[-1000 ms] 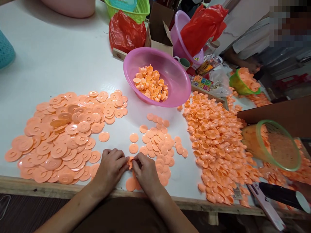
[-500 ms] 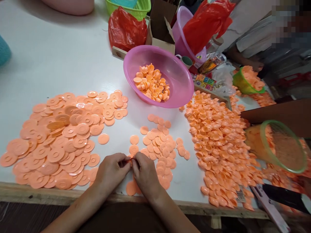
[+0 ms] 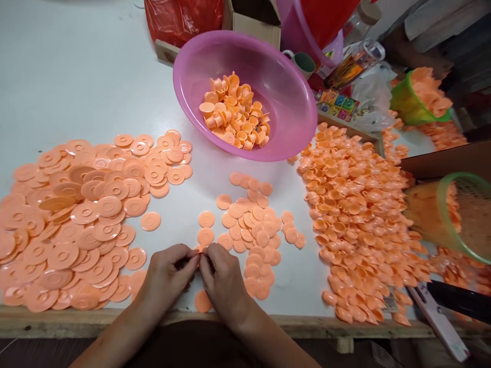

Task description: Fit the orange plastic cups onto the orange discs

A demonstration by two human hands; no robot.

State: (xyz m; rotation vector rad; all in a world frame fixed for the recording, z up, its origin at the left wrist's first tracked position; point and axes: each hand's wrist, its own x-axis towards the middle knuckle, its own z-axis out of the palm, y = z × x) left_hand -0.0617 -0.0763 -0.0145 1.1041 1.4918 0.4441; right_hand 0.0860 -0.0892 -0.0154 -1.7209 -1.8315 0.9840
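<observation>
My left hand [image 3: 169, 271] and my right hand [image 3: 224, 278] meet above the front of the table, fingertips pinched together. Between them a small orange plastic piece [image 3: 200, 249] barely shows; the fingers cover most of it. Just beyond the hands lie two small flat orange discs [image 3: 206, 236], one behind the other. More small discs [image 3: 251, 225] spread loosely to the right of them. One disc [image 3: 202, 301] lies near the edge, partly beside my right wrist. To the left of my left hand is a heap of larger ringed orange saucers [image 3: 88, 214].
A pink basin [image 3: 291, 122] holding orange cup-shaped pieces [image 3: 233, 112] stands behind the discs. Hollow orange cups [image 3: 353, 214] form a big heap at right. A phone-like pink object [image 3: 437, 322], a green-rimmed basket [image 3: 445, 204] and a mug [image 3: 305, 64] are farther out.
The view has shifted closer, so the basin and heaps look larger. Both hands stay together, pinching the small orange piece, with only slight finger movement.
</observation>
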